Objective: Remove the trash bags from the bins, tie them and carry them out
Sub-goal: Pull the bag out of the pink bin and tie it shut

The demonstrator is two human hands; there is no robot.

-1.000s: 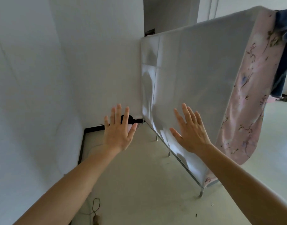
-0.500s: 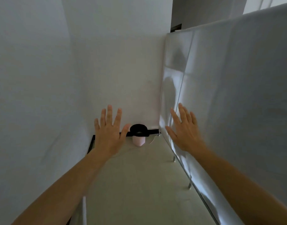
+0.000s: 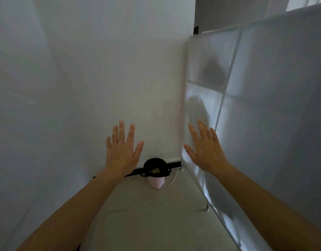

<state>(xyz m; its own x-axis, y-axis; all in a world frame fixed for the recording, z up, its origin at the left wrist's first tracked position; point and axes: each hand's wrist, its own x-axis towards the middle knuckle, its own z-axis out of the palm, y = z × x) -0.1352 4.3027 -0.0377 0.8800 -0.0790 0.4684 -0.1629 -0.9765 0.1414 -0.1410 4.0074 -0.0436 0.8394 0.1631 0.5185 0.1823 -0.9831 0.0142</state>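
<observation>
Narrow gap here, white wall (image 3: 38, 105) running along the 9 o'clock side. The person's left hand (image 3: 121, 151) is up around 7 o'clock of center, fingers spread wide, palm facing away, holding nothing. Just right of it and a bit lower, at 6 o'clock, there's the bin (image 3: 156, 182), small and pale pink, sitting on the floor (image 3: 152, 223) against the back wall's black baseboard (image 3: 174, 164). A black bag (image 3: 156, 164) lines it, rim folded over the top, something yellowish inside. The right hand (image 3: 206, 153) at about 4 o'clock is spread flat and empty too, right by a grey fabric-covered rack (image 3: 274, 115) that fills the 3 o'clock side; can't tell if it's touching.
</observation>
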